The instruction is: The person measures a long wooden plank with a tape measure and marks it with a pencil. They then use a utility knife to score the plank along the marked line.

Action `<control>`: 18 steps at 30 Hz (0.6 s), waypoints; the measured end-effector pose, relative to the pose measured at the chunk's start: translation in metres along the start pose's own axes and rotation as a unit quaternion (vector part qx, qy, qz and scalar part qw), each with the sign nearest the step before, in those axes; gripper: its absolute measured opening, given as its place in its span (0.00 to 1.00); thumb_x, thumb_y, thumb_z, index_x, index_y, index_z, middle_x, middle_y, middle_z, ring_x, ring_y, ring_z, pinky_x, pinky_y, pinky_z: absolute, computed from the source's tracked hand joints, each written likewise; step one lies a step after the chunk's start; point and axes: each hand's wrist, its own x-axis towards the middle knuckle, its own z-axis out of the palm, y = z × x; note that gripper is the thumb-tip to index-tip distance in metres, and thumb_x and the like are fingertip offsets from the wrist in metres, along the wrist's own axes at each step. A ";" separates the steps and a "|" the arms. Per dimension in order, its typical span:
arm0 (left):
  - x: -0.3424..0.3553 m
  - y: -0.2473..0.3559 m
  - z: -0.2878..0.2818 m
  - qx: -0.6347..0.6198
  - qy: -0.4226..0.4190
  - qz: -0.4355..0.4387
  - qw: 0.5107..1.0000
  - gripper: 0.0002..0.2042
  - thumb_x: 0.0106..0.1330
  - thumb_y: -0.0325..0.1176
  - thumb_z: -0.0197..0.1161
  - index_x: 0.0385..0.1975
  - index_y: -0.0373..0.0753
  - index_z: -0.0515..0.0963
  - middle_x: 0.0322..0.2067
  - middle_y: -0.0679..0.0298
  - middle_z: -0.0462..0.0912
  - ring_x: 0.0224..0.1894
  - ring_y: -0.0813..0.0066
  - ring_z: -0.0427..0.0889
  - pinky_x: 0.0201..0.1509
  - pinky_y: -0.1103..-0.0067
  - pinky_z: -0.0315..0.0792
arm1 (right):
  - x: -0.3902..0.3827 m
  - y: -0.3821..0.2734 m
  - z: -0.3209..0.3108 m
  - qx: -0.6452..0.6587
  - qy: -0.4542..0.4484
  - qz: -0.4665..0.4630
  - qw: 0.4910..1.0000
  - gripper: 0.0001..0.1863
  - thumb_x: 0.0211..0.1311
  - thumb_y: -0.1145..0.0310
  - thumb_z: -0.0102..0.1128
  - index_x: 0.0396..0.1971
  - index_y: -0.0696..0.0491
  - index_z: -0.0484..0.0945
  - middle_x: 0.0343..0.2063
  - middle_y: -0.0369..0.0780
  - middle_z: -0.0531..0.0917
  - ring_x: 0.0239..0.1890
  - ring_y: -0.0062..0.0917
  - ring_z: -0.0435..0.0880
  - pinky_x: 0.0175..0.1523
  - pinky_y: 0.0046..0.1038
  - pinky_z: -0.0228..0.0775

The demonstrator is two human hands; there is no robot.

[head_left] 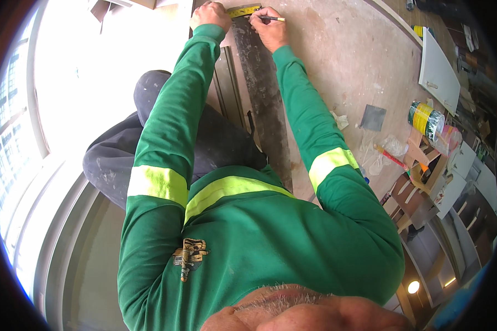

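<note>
At the top of the view my left hand (211,17) is closed at one end of a yellow measuring tape (244,10). The tape lies across a long, dark, stained board (259,77) that runs back toward my body. My right hand (270,32) sits at the tape's other end, its fingers pinching a pencil (271,18). The pencil lies nearly level, its pale end pointing right. What the left fingertips press on is hidden behind the hand.
Beside the dark board lies a metal channel strip (226,88). To the right are a grey square plate (373,118), a yellow-and-green tin (422,117), a red-handled tool (392,158), a wooden tool carrier (419,149) and a white panel (439,71). A bright window stands at left.
</note>
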 end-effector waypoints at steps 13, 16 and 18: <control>-0.014 0.013 -0.011 -0.012 0.022 -0.002 1.000 0.09 0.62 0.39 0.66 0.38 0.47 0.88 0.43 0.59 0.86 0.47 0.55 0.86 0.56 0.63 0.80 | 0.000 -0.009 -0.003 0.020 -0.025 -0.002 0.999 0.06 0.62 0.71 0.68 0.35 0.56 0.81 0.28 0.36 0.87 0.28 0.17 0.84 0.33 0.23 0.77; -0.019 0.016 -0.010 -0.007 0.058 -0.010 0.998 0.08 0.63 0.38 0.65 0.37 0.46 0.87 0.43 0.59 0.86 0.47 0.54 0.87 0.54 0.62 0.80 | -0.001 -0.009 -0.003 0.012 -0.030 0.001 0.999 0.06 0.64 0.70 0.67 0.36 0.56 0.81 0.30 0.37 0.88 0.30 0.18 0.85 0.34 0.23 0.78; -0.021 0.017 -0.010 -0.004 0.074 -0.002 0.997 0.08 0.63 0.38 0.64 0.37 0.45 0.86 0.42 0.59 0.86 0.47 0.53 0.87 0.54 0.61 0.80 | -0.001 -0.009 -0.003 0.013 -0.028 -0.001 1.000 0.06 0.63 0.70 0.67 0.36 0.56 0.81 0.30 0.37 0.88 0.30 0.18 0.85 0.34 0.23 0.78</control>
